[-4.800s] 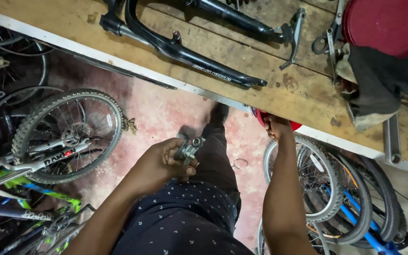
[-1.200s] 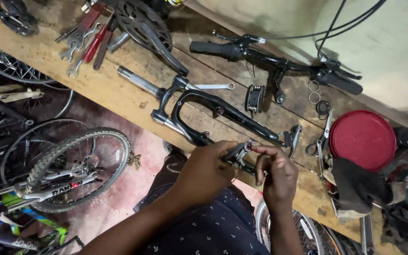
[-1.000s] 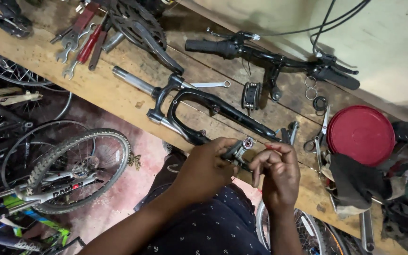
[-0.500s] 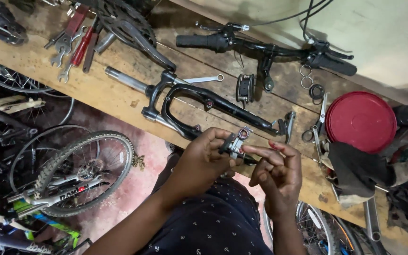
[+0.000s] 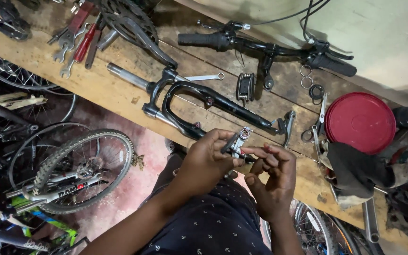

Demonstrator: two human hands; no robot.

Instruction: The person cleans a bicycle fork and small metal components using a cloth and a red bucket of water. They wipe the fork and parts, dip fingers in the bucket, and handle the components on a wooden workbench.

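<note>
Bench: fork lies before you, handlebar behind it.
Right: lid.
Left, on the bench: wrenches.
Left, below the bench: wheel.

A glossy black suspension fork is laid on a brown wooden bench, beside a dark red round lid. Navy cloth with small white marks is seen below; red-handled tools are shown.

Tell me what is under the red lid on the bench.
The red lid covers whatever it sits on, so that is hidden. Only the wooden bench shows around it, with a dark rag below its near edge and scissors to its left.
</note>
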